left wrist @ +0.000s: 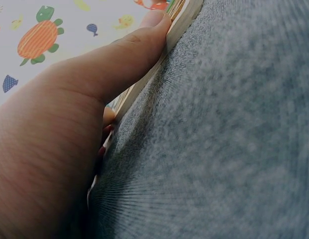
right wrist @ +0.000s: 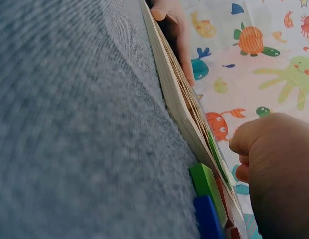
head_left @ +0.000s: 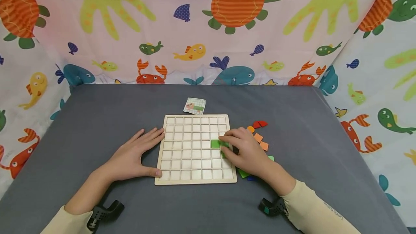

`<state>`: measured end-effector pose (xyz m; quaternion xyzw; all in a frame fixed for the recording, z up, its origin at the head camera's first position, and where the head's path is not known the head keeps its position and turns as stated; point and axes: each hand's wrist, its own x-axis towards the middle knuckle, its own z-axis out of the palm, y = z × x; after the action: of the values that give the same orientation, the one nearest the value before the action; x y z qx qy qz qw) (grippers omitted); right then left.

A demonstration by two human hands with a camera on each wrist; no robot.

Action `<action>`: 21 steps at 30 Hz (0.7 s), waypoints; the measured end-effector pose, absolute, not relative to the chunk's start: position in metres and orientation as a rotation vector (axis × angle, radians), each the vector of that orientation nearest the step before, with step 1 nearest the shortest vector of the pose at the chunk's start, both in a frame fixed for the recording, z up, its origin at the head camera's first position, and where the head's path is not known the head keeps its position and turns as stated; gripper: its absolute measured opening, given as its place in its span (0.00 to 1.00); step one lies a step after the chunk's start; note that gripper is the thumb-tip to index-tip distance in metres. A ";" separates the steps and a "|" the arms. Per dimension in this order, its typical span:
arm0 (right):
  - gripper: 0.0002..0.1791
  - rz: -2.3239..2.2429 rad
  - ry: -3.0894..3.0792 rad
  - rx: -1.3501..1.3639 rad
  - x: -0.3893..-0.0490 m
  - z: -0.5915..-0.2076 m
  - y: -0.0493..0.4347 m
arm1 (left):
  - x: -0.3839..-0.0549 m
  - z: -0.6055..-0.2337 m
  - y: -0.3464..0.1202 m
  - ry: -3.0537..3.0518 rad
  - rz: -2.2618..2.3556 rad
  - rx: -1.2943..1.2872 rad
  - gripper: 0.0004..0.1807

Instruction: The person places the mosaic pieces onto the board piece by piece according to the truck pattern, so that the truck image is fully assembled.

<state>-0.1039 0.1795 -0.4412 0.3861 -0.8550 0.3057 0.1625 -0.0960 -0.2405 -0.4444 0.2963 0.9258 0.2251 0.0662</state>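
Note:
A pale wooden grid board (head_left: 187,182) lies on the grey cloth. The left hand (head_left: 134,156) rests spread along its left side, thumb at the front corner and fingertips at the far edge. Over the board's right side hovers the right hand (head_left: 245,151), thumb and index finger slightly apart beside green squares. One green square (head_left: 215,144) shows fully in the grid; more green is partly hidden under the fingers. From the right wrist view, the right hand (right wrist: 284,169) hangs over the board with a gap between its visible fingertips and the green tile (right wrist: 218,155).
Right of the board lie two red pieces (head_left: 260,124), an orange round piece (head_left: 250,129), orange squares (head_left: 264,146), green blocks (head_left: 243,173) and a blue block (right wrist: 208,217). Beyond it lies a small pattern card (head_left: 195,106). A printed sea-animal curtain (head_left: 195,24) hangs behind.

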 end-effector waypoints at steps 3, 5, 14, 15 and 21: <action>0.16 0.872 -2.422 1.089 -0.101 -0.442 0.181 | -0.096 -0.446 -0.243 2.797 0.672 0.895 0.69; 0.17 0.880 -2.420 1.085 -0.098 -0.441 0.182 | -0.096 -0.447 -0.245 2.801 0.674 0.901 0.69; 0.17 0.916 -2.436 1.116 -0.080 -0.434 0.192 | -0.095 -0.445 -0.245 2.799 0.693 0.914 0.69; 0.18 0.913 -2.447 1.109 -0.077 -0.434 0.194 | -0.095 -0.445 -0.244 2.796 0.702 0.912 0.68; 0.18 0.924 -2.481 1.071 -0.059 -0.435 0.208 | -0.096 -0.442 -0.242 2.787 0.722 0.888 0.69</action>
<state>-0.0591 0.2076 -0.4354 0.3712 -0.8598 0.3204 0.1424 -0.0961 -0.2419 -0.4419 0.2943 0.9231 0.2392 0.0644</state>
